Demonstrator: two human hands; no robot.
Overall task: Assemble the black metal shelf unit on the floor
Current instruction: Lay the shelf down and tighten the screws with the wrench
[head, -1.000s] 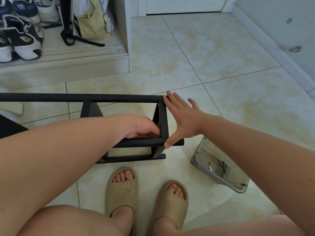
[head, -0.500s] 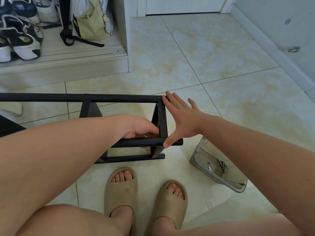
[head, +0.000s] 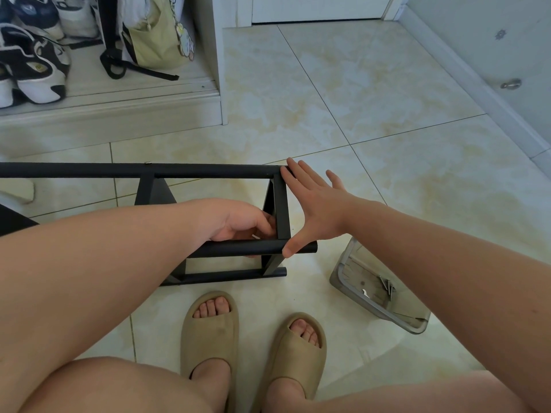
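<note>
The right hand [head: 316, 210] lies flat on the shelf frame [head: 208, 170], fingers spread. The left hand [head: 235, 222] curls inside, its grasp hidden behind the near bar [head: 238, 248] — a screw tray [head: 338, 274] sits nearby.

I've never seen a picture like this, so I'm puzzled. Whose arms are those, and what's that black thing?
The camera sits on a person's head, looking down, so you see their own arms, knees and sandals. They are building a black metal shelf frame on the tiled floor. The right hand lies flat against the frame's end. The left hand reaches inside; its curled fingers are partly hidden, so I can't tell what they hold. The clear tub nearby has screws in it.
</note>
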